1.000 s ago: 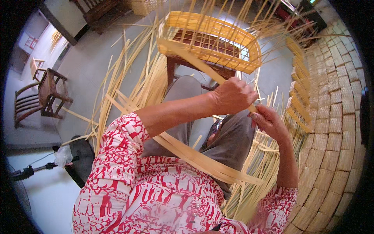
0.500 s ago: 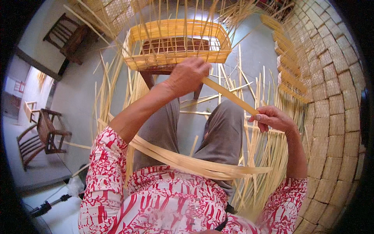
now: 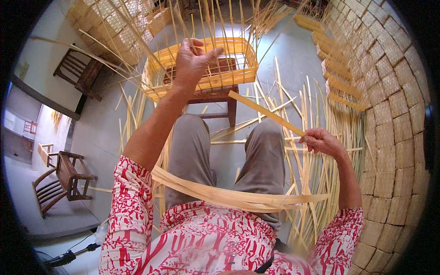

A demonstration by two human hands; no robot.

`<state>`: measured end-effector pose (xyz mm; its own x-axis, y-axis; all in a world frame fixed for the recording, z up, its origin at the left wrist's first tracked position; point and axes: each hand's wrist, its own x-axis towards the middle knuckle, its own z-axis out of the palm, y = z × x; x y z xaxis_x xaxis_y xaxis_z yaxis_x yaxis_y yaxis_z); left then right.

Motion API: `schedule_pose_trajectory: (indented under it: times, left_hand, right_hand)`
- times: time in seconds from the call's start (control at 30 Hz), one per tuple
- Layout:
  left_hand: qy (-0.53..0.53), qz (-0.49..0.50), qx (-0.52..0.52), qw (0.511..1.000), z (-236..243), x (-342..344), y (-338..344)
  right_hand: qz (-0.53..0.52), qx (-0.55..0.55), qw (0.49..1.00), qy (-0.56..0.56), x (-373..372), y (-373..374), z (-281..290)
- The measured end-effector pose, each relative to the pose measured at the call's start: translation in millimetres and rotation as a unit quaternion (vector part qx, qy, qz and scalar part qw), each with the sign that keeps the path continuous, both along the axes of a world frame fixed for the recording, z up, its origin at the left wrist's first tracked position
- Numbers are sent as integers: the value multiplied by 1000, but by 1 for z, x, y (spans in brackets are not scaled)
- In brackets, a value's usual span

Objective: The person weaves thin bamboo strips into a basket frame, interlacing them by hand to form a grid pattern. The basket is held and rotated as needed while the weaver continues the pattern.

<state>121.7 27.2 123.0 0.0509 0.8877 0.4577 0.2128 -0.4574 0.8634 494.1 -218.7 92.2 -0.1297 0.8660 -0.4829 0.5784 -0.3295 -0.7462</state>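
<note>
Yellow and flat, a strip (image 3: 266, 113) is slanting far-left from the right hand (image 3: 321, 140) pinching its near end, while the left hand (image 3: 190, 62) is hovering at the basket (image 3: 224, 79), its grip unclear.

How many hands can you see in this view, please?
2: the left hand over the yellow basket, the right hand holding one end of a flat strip.

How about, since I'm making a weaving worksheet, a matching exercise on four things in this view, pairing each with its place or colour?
Things
1. Basket with upright stakes
2. Single strip
3. Bundle of strips
4. Patterned sleeves

Places and colours
A. Stretching across the trousers
B. Red and white
C. On the brown stool
D. Held at one end by the right hand

Pairs: 1-C, 2-D, 3-A, 4-B
</note>
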Motion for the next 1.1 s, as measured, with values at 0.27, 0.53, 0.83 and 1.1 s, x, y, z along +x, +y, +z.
schedule_pose_trajectory:
  times: [0.27, 0.53, 0.83, 1.1]
  left_hand:
    - [57, -126, -51, 989, 37, 15, 5]
    - [85, -336, 58, 936, 92, 10, -10]
    - [343, -431, 76, 831, 78, 96, -5]
    - [203, -187, -230, 933, 67, 131, 65]
  right_hand:
    - [-4, -3, 1000, 5, -5, -4, -17]
    - [3, 25, 999, -34, -11, -9, -11]
    - [23, 31, 999, -15, -23, -6, -11]
    - [-57, 69, 996, -11, -18, -11, -14]
